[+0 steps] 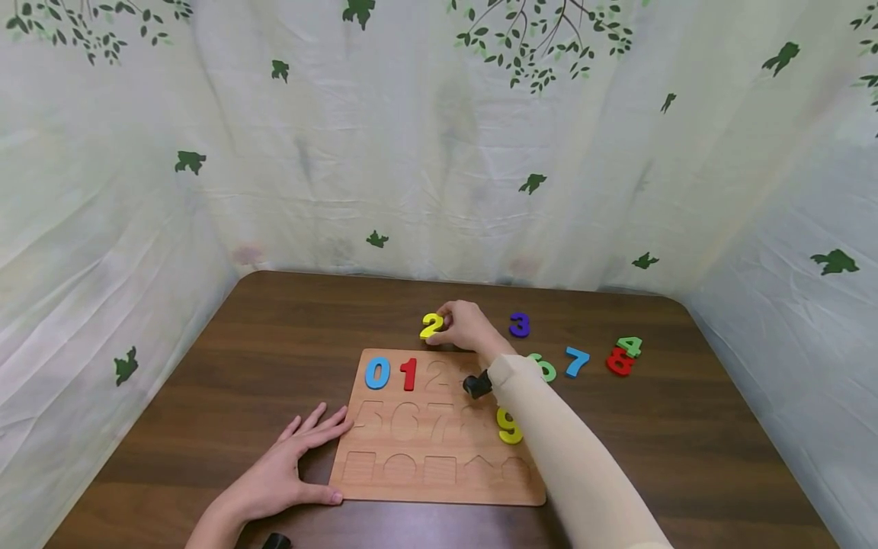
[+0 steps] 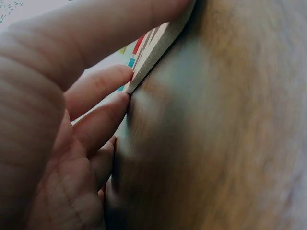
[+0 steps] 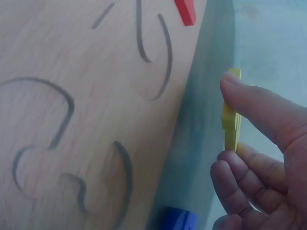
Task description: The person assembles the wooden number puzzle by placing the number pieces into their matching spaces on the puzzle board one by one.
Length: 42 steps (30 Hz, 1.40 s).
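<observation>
My right hand [image 1: 469, 326] pinches a yellow number 2 [image 1: 430, 325] between thumb and fingers, just beyond the far edge of a wooden number board [image 1: 439, 488]. In the right wrist view the yellow 2 [image 3: 231, 115] shows edge-on. A blue 0 [image 1: 377, 373] and a red 1 [image 1: 408, 374] sit in the board's top row, left of the 2-shaped recess [image 1: 439, 375]. With fingers spread, my left hand [image 1: 281, 473] touches the board's left edge, fingertips and thumb against its side. In the left wrist view the fingers [image 2: 103, 86] meet that edge.
Right of the board lie a purple 3 [image 1: 519, 325], a blue 7 [image 1: 577, 361], a green 4 [image 1: 629, 347] touching a red 8 [image 1: 620, 362], and a partly hidden green 6 [image 1: 545, 369]. A yellow 9 [image 1: 509, 427] lies over the board's right side. White curtains [image 1: 439, 213] surround the table.
</observation>
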Each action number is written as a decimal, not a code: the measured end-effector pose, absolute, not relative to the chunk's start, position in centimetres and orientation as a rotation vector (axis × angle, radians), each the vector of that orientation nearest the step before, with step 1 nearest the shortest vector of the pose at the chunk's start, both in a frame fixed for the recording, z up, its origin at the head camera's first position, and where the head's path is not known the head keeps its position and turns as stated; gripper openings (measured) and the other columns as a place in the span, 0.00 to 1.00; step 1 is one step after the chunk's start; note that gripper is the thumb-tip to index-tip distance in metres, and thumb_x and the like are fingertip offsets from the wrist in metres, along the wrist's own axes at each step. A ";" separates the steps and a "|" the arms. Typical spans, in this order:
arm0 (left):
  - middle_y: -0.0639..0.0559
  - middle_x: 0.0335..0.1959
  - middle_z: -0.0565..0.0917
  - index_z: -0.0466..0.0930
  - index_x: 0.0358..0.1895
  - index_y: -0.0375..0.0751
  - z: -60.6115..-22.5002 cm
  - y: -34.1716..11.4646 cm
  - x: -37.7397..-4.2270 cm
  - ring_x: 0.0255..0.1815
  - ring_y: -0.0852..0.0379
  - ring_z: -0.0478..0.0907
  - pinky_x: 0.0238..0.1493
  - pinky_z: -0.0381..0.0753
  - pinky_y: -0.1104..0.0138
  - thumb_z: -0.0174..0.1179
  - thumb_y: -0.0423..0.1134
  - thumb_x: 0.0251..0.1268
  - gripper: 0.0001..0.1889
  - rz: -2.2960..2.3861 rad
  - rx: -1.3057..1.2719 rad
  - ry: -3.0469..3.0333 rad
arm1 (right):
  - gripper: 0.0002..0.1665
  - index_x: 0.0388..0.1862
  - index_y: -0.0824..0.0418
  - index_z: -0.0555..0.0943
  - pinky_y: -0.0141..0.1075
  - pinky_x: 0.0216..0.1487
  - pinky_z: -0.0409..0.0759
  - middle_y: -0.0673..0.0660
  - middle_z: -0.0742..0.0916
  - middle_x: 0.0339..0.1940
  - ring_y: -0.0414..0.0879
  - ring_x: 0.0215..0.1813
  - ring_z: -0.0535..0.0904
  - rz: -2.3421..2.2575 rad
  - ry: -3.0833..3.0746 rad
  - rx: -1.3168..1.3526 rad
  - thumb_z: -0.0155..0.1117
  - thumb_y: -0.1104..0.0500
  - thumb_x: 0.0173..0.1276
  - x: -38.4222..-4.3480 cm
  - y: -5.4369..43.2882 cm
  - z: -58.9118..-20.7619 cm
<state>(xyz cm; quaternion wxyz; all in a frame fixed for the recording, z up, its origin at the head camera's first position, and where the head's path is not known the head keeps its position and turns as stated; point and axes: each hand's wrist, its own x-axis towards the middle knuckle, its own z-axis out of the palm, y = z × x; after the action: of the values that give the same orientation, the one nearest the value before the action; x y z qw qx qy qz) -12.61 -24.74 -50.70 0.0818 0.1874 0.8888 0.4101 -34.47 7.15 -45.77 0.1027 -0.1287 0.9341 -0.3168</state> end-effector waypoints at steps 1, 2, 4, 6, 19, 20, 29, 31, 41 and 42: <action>0.49 0.85 0.67 0.74 0.79 0.61 -50.7 -24.7 -12.6 0.88 0.27 0.45 0.72 0.24 0.91 0.82 0.62 0.47 0.50 1.228 0.558 2.654 | 0.37 0.68 0.64 0.82 0.34 0.45 0.78 0.56 0.85 0.43 0.48 0.43 0.77 -0.936 2.757 -0.389 0.83 0.49 0.65 -34.4 7.2 -45.6; 0.49 0.85 0.67 0.74 0.79 0.61 -50.7 -24.7 -12.6 0.88 0.27 0.45 0.72 0.24 0.90 0.82 0.62 0.47 0.50 1.230 0.557 2.653 | 0.37 0.68 0.64 0.82 0.33 0.45 0.78 0.56 0.84 0.43 0.47 0.43 0.77 -0.935 2.759 -0.398 0.83 0.49 0.65 -34.3 7.2 -45.5; 0.49 0.85 0.67 0.74 0.79 0.61 -50.7 -24.8 -12.6 0.88 0.26 0.45 0.71 0.23 0.90 0.83 0.62 0.47 0.50 1.237 0.555 2.651 | 0.38 0.67 0.64 0.82 0.33 0.45 0.77 0.56 0.84 0.43 0.47 0.44 0.76 -0.925 2.766 -0.424 0.84 0.49 0.64 -34.2 7.3 -45.2; 0.48 0.85 0.67 0.74 0.79 0.60 -50.6 -24.8 -12.6 0.88 0.26 0.45 0.71 0.23 0.90 0.83 0.61 0.47 0.50 1.249 0.559 2.647 | 0.38 0.67 0.64 0.82 0.34 0.46 0.77 0.56 0.84 0.44 0.47 0.45 0.76 -0.912 2.769 -0.441 0.84 0.48 0.64 -34.0 7.5 -45.1; 0.49 0.86 0.66 0.74 0.79 0.61 -50.5 -24.7 -12.6 0.89 0.27 0.43 0.72 0.21 0.89 0.82 0.62 0.47 0.51 1.241 0.524 2.631 | 0.37 0.64 0.61 0.83 0.38 0.54 0.83 0.54 0.85 0.47 0.48 0.49 0.78 -0.877 2.717 -0.488 0.85 0.47 0.62 -32.0 9.0 -44.6; 0.49 0.86 0.66 0.74 0.79 0.61 -50.5 -24.7 -12.6 0.89 0.27 0.43 0.72 0.21 0.89 0.82 0.62 0.47 0.51 1.240 0.524 2.631 | 0.36 0.63 0.61 0.83 0.38 0.55 0.83 0.54 0.85 0.47 0.48 0.49 0.78 -0.871 2.714 -0.495 0.85 0.46 0.62 -31.8 9.1 -44.6; 0.47 0.86 0.66 0.74 0.79 0.59 -50.4 -24.7 -12.6 0.88 0.26 0.44 0.72 0.21 0.88 0.83 0.59 0.48 0.50 1.271 0.548 2.628 | 0.34 0.59 0.60 0.85 0.38 0.54 0.84 0.52 0.86 0.47 0.46 0.47 0.79 -0.865 2.693 -0.596 0.88 0.47 0.59 -30.0 9.8 -44.6; 0.47 0.85 0.67 0.75 0.79 0.58 -50.4 -24.7 -12.6 0.88 0.26 0.44 0.72 0.22 0.89 0.84 0.59 0.48 0.50 1.267 0.553 2.636 | 0.33 0.58 0.60 0.85 0.38 0.52 0.84 0.52 0.86 0.46 0.45 0.46 0.79 -0.863 2.689 -0.609 0.88 0.48 0.58 -29.6 9.8 -44.6; 0.48 0.85 0.68 0.74 0.79 0.57 -50.5 -24.8 -12.5 0.91 0.41 0.46 0.72 0.24 0.90 0.83 0.60 0.49 0.49 1.242 0.595 2.678 | 0.34 0.56 0.59 0.85 0.42 0.57 0.84 0.53 0.86 0.49 0.46 0.49 0.79 -0.794 2.714 -0.641 0.89 0.45 0.56 -28.0 9.7 -45.4; 0.48 0.85 0.68 0.74 0.79 0.57 -50.6 -24.8 -12.5 0.91 0.40 0.46 0.72 0.24 0.90 0.83 0.60 0.49 0.49 1.239 0.597 2.679 | 0.35 0.56 0.59 0.85 0.41 0.57 0.84 0.53 0.86 0.49 0.46 0.48 0.79 -0.790 2.716 -0.644 0.89 0.45 0.56 -27.9 9.7 -45.5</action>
<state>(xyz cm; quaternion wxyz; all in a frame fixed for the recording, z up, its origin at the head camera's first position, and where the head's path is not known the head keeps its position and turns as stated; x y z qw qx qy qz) -12.52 -24.78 -50.55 0.0649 0.1979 0.8877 0.4107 -27.90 9.71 -45.52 0.1200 -0.2202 0.9295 -0.2704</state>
